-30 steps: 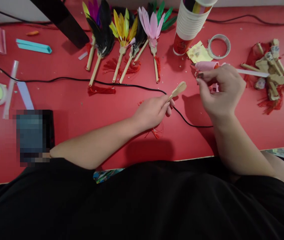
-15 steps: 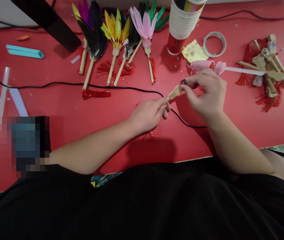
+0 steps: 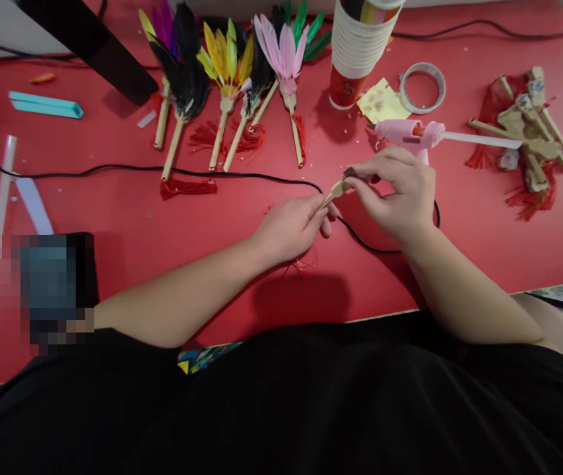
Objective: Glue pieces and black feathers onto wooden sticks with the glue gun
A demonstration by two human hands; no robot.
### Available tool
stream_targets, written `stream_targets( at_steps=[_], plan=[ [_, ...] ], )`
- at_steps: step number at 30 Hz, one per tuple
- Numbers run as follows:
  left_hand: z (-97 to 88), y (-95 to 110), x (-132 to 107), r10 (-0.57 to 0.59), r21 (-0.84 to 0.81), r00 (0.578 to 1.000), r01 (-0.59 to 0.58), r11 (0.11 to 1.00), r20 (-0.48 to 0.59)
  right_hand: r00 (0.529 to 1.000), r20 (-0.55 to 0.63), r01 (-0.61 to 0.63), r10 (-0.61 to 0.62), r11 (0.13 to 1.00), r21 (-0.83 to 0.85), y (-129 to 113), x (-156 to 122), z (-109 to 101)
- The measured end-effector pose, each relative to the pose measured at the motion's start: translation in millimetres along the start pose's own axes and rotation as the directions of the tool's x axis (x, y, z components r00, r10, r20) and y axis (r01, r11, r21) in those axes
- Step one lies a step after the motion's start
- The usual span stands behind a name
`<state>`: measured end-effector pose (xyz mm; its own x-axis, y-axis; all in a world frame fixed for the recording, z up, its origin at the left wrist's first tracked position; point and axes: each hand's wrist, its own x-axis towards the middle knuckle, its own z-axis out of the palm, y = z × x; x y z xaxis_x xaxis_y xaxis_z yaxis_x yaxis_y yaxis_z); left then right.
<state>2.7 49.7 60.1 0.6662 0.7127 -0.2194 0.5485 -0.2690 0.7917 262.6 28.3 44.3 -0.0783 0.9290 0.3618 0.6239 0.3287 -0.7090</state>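
Note:
My left hand [image 3: 294,227] is closed round a pale wooden fan handle [image 3: 334,192], with its wide, shaped head pointing up to the right. Thumb and forefinger of my right hand [image 3: 397,194] are pinched together at the end of that head. A dark patch shows at these fingertips; whether it is a small piece or part of the finger, I cannot tell. Red tassel threads [image 3: 298,266] show below my left hand. Just beyond my right hand is a pink hot glue gun [image 3: 404,132] with a clear glue stick in its back.
Several feather fans [image 3: 288,99] with red tassels lie along the back. Stacked paper cups [image 3: 348,86], a tape roll [image 3: 443,89] and a yellow paper [image 3: 383,99] stand right of them. Wooden handles [image 3: 541,142] are piled far right. A black cord [image 3: 127,167] crosses the red table.
My right hand has moved slightly left and down, towards my left hand. The wooden handle's head now shows narrower, and more of the glue gun is visible. My left hand stays nearly in place.

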Motion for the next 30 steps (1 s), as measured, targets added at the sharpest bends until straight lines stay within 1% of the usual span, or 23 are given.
stream_targets(
  at_steps=[4, 8, 12, 14, 17, 19, 21, 22, 26, 30],
  plan=[
    [-1.3, 0, 2, 0.004, -0.004, 1.0, -0.004, 1.0, 0.011, 0.999, -0.03, 0.027, -0.029, 0.997, -0.068, 6, 2, 0],
    [-0.9, -2, 4, -0.006, -0.021, 1.0, 0.006, 1.0, 0.008, 0.999, -0.023, -0.036, 0.034, 0.995, -0.091, 9, 5, -6],
    [1.5, -4, 4, -0.002, -0.039, 1.0, 0.001, 0.999, -0.013, 0.994, -0.108, -0.038, 0.024, 0.991, -0.131, 8, 6, -16],
    [2.4, -5, 4, 0.003, -0.043, 1.0, -0.004, 0.999, -0.023, 0.991, -0.132, -0.051, 0.034, 0.99, -0.129, 4, 5, -18],
    [2.2, -5, 4, 0.005, -0.032, 1.0, -0.006, 0.999, -0.02, 0.995, -0.095, -0.047, 0.038, 0.995, -0.091, -3, 2, -12],
    [1.3, -3, 4, 0.002, -0.02, 1.0, -0.002, 1.0, -0.014, 0.998, -0.065, 0.015, -0.017, 0.999, -0.034, -6, 0, -3],
    [0.5, -2, 3, -0.004, -0.009, 1.0, 0.004, 1.0, -0.008, 0.994, -0.062, 0.085, -0.085, 0.996, 0.003, -6, -1, 5],
    [0.4, -2, 3, -0.006, -0.005, 1.0, 0.006, 1.0, -0.006, 0.993, -0.064, 0.1, -0.101, 0.995, -0.008, -5, -1, 8],
    [1.0, -3, 3, -0.001, 0.001, 1.0, 0.001, 1.0, -0.004, 0.994, -0.052, 0.084, -0.093, 0.985, -0.149, 0, 0, 11],
    [1.6, -4, 4, 0.006, 0.002, 1.0, -0.006, 1.0, -0.007, 0.991, -0.048, 0.113, -0.123, 0.979, -0.172, 5, 0, 9]
  ],
)
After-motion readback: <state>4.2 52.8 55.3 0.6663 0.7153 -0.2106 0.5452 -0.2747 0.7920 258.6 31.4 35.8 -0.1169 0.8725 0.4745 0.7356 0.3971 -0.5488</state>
